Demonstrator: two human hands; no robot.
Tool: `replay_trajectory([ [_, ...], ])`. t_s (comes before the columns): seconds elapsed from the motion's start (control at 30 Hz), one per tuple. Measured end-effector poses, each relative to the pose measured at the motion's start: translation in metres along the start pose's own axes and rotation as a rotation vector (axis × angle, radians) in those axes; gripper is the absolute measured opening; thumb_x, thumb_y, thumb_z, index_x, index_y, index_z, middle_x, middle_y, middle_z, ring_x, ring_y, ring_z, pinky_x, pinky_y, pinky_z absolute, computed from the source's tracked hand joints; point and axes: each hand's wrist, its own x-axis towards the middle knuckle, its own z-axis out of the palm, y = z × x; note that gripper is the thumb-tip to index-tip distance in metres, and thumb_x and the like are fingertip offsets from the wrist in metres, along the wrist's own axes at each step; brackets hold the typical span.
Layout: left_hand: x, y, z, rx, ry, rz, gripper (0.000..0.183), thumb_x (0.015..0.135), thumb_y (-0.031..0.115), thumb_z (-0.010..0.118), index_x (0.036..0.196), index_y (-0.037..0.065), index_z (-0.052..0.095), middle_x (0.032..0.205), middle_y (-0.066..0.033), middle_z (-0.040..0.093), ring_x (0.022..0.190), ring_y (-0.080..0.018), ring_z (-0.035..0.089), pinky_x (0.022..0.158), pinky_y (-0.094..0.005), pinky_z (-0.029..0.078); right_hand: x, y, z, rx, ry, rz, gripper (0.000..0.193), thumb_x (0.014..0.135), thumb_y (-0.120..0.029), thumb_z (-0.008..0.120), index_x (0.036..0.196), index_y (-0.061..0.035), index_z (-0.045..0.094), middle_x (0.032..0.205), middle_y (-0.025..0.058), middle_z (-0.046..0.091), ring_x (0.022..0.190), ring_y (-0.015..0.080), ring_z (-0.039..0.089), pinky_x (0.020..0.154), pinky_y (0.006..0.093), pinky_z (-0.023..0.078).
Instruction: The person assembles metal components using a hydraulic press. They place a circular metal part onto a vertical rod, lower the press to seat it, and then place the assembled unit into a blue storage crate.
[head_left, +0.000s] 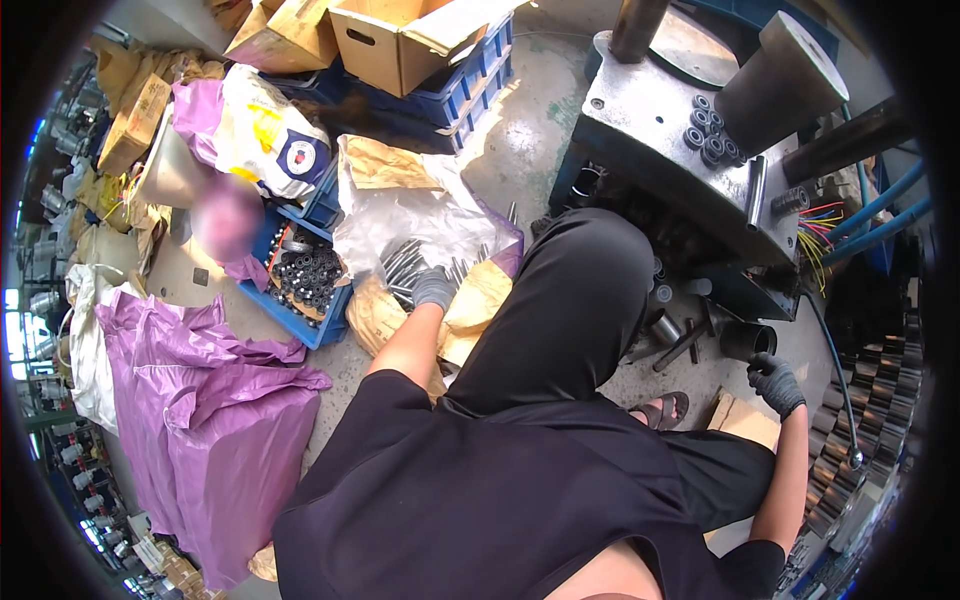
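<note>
My left hand (433,288), in a grey knit glove, reaches down into an opened paper-and-plastic sack (385,215). It touches the loose metal rods (403,268) heaped there. Its fingertips are lost among the rods, so their grip does not show. Off to the right, my right hand (777,384), gloved in grey too, hangs with its fingers curled in. Whatever they may hold is hidden. Just beyond that hand lies a short dark metal tube (748,341) on the floor.
Small bearings (712,135) and a rod (757,190) rest on the machine's steel table (660,105). A blue crate (300,320) of small black parts stands left of the sack. Purple bags (215,400), cardboard boxes (395,45) and stacked metal cylinders (880,400) surround me.
</note>
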Motion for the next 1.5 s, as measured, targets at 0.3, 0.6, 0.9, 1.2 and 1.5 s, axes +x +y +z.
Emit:
replay_trajectory([
  [0.3, 0.018, 0.002, 0.005, -0.048, -0.115, -0.071, 0.072, 0.085, 0.048, 0.076, 0.139, 0.002, 0.061, 0.134, -0.0284, 0.067, 0.126, -0.0418, 0.065, 0.106, -0.0477, 0.052, 0.006, 0.043, -0.014, 0.175, 0.008, 0.106, 0.038, 0.093, -0.006, 0.068, 0.131, 0.0007, 0.065, 0.102, 0.0099, 0.074, 0.075, 0.0179, 0.071, 0.062, 0.0337, 0.057],
  [0.6, 0.02, -0.005, -0.006, 0.155, -0.254, 0.167, 0.058, 0.099, 0.045, 0.056, 0.132, -0.001, 0.068, 0.138, -0.0298, 0.063, 0.132, -0.0421, 0.061, 0.11, -0.0469, 0.05, -0.018, -0.018, -0.015, -0.159, 0.114, -0.213, 0.033, 0.089, -0.013, 0.072, 0.119, -0.0012, 0.072, 0.107, 0.0153, 0.075, 0.097, 0.0278, 0.071, 0.086, 0.0386, 0.057],
  [0.9, -0.028, 0.014, -0.132, -0.068, 0.285, 0.49, 0.032, 0.087, 0.031, 0.069, 0.102, 0.003, 0.072, 0.094, -0.0265, 0.073, 0.089, -0.0444, 0.072, 0.082, -0.0473, 0.057, -0.036, -0.123, -0.049, -0.609, 0.617, -0.887, 0.035, 0.08, -0.008, 0.072, 0.114, -0.013, 0.07, 0.116, 0.011, 0.07, 0.118, 0.0318, 0.064, 0.116, 0.0532, 0.039],
  [1.2, -0.16, 0.205, -0.341, -1.486, 0.04, 1.092, 0.06, 0.106, 0.027, 0.066, 0.157, 0.009, 0.042, 0.093, -0.0073, 0.07, 0.072, -0.018, 0.069, 0.062, -0.0297, 0.058, 0.023, -0.131, -0.072, -0.007, 0.956, -0.825, 0.026, 0.085, -0.001, 0.07, 0.112, -0.0015, 0.07, 0.11, 0.0199, 0.068, 0.102, 0.0405, 0.068, 0.092, 0.0424, 0.057],
  [1.5, -0.272, 0.436, -0.292, -1.661, -0.732, 1.285, 0.054, 0.094, 0.009, 0.059, 0.145, -0.003, 0.049, 0.101, -0.0169, 0.072, 0.097, -0.0372, 0.077, 0.085, -0.047, 0.067, 0.103, -0.149, -0.079, -0.052, 1.145, -0.712, 0.044, 0.086, -0.02, 0.076, 0.128, -0.0064, 0.07, 0.134, 0.0158, 0.066, 0.122, 0.0383, 0.062, 0.108, 0.0462, 0.05],
])
